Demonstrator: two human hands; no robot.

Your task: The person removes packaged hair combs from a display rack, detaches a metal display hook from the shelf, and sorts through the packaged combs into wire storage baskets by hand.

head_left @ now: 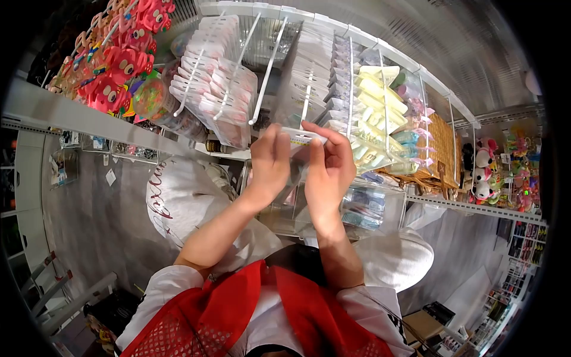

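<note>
Head view shows left hand (pixel 269 165) and right hand (pixel 328 178) raised, fingers (pixel 282 146) pinching a packet (pixel 301 136).

Grey, streaky floor (pixel 101 208) lies beneath white shelving (pixel 122 122).

To my left, pink cartoon-faced figures (pixel 124 65) hang in rows. To my right, a woven wicker basket (pixel 441 143) stands near hanging plush toys (pixel 485 169). Gray wood-look flooring (pixel 95 208) lies below.

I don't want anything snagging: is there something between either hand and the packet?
Nothing visible: the left hand and right hand both hold the packet. The nearest white hook appears beyond it.
</note>
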